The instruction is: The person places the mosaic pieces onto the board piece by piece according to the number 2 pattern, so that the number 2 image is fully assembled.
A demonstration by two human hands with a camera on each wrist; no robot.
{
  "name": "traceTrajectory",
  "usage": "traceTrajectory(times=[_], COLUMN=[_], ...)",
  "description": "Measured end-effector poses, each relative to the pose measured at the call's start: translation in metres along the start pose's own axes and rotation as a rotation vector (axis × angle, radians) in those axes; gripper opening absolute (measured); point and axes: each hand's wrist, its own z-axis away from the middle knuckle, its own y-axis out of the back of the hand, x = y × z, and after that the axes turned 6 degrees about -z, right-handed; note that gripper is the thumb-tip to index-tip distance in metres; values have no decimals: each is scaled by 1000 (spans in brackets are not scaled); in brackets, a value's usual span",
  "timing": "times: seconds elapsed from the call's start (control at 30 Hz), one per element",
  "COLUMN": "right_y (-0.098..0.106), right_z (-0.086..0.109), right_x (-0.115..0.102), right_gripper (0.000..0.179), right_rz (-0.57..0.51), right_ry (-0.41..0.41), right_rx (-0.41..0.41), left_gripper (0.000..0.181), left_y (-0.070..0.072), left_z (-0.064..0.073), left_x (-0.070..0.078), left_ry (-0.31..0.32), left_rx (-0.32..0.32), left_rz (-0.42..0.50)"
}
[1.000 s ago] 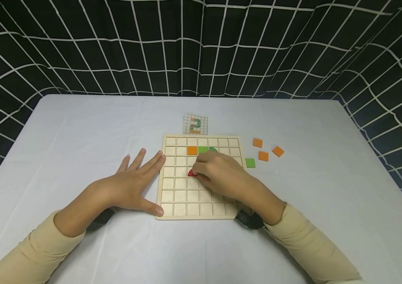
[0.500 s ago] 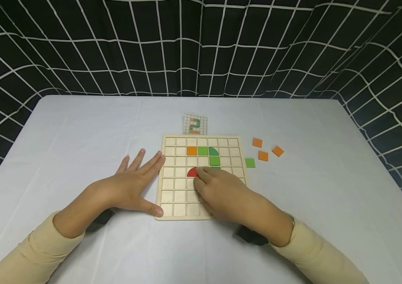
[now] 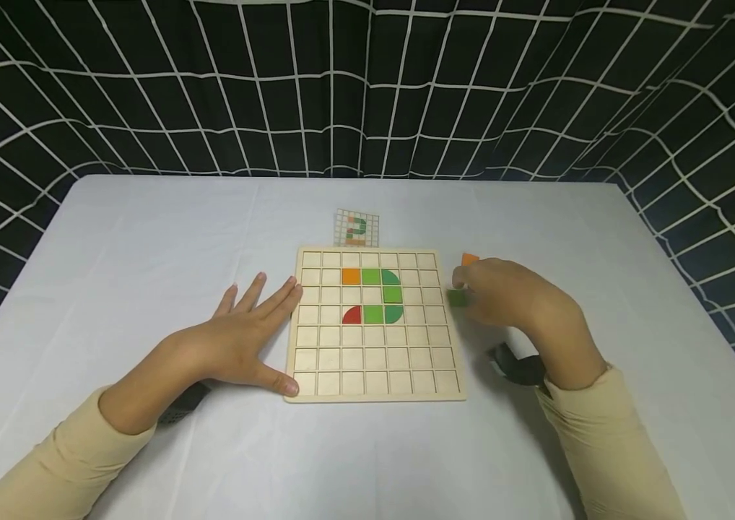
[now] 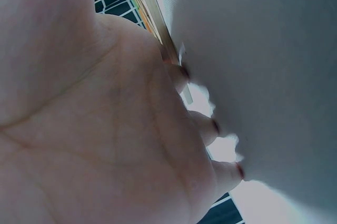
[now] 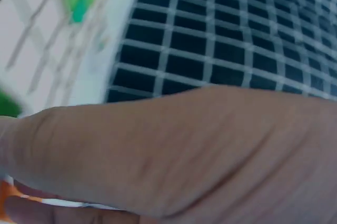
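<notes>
A square wooden grid board lies on the table. Its cells hold an orange square tile, several green tiles and a red quarter-round tile. My left hand lies with spread fingers along the board's left edge, fingertips and thumb touching it. Right of the board, my right hand hovers low with fingers bent downward over a loose green square tile, which is in its shadow. No tile shows between those fingers; their tips are partly hidden.
A small card with a coloured grid pattern lies against the board's far edge. A loose orange tile peeks out beyond my right hand. White cloth covers the table; a dark netted curtain stands behind it.
My right hand has left the board and moved right to the loose tiles. A green tile now shows in the cell beside the red one. My left hand has stayed put.
</notes>
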Motion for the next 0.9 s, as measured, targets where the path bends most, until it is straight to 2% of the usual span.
traceTrajectory(times=[0.07, 0.17, 0.3, 0.5, 0.9], right_y=[-2, -6, -11, -14, -12], right_z=[-7, -15, -23, -26, -23], right_x=[9, 17, 19, 16, 13], right_gripper=[15, 16, 27, 21, 18], right_rz=[0, -7, -2, 35, 43], right_ry=[-13, 25, 72, 45, -8], right_rx=[-15, -11, 28, 51, 24], left_gripper=[137, 138, 137, 137, 136], left_y=[-1, -1, -1, -1, -1], left_z=[0, 0, 0, 0, 0], left_x=[0, 0, 0, -1, -1], left_ry=[-2, -1, -1, -2, -6], left_rx=[1, 3, 4, 1, 4], left_rz=[8, 9, 5, 2, -1])
